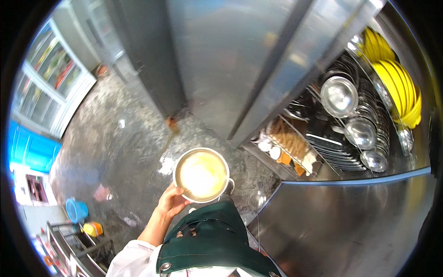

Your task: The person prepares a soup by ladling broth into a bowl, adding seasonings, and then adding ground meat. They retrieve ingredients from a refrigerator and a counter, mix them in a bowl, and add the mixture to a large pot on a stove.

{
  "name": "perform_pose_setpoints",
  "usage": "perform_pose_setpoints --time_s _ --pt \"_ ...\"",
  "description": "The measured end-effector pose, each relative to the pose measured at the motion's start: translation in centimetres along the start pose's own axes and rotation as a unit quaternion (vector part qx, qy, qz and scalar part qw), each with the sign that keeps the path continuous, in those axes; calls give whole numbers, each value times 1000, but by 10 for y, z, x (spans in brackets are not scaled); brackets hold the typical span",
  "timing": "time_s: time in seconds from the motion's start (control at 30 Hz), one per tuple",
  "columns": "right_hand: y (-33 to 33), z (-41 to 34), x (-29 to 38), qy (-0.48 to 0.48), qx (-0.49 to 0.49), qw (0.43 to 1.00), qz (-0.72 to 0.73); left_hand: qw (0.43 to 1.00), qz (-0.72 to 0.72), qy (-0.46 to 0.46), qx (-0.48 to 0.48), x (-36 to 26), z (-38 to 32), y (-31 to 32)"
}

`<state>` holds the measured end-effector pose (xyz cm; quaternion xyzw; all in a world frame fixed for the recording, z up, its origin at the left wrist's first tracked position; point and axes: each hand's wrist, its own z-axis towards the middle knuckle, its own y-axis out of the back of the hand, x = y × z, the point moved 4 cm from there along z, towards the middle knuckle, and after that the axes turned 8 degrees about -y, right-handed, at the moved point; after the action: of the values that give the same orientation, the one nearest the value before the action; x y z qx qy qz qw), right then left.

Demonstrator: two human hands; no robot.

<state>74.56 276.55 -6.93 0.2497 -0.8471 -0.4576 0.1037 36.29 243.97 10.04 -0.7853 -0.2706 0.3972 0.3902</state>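
My left hand (173, 200) grips the near left rim of a round metal bowl (175, 173), its thumb over the edge. Inside the bowl is a pale yellow content (204, 175), partly washed out by glare. The bowl is held in front of my dark green apron (211, 239), above the wet floor. To the right of the apron a long-handled metal ladle (258, 200) shows, its thin handle running down towards the lower picture edge. What holds its lower end is hidden. My right hand is out of view.
Steel counter (332, 221) on the right. Behind it, racks hold metal ladles or bowls (339, 97), black dishes (332, 152) and yellow plates (394, 90). A steel cabinet (225, 62) stands ahead. On the left are a glass-door fridge (52, 79), a blue basket (77, 210) and a yellow container (92, 229).
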Motion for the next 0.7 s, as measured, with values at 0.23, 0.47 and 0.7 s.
perform_pose_setpoints --time_s 0.23,0.47,0.7 --pt "-40 10 17 -16 106 983 147 997 -33 -64 -2 -56 -86 60" --pt "-24 41 180 104 180 962 174 984 -61 -155 -69 -119 -153 146" --pt "-26 43 380 223 221 946 75 929 -150 -307 -146 -190 -202 224"
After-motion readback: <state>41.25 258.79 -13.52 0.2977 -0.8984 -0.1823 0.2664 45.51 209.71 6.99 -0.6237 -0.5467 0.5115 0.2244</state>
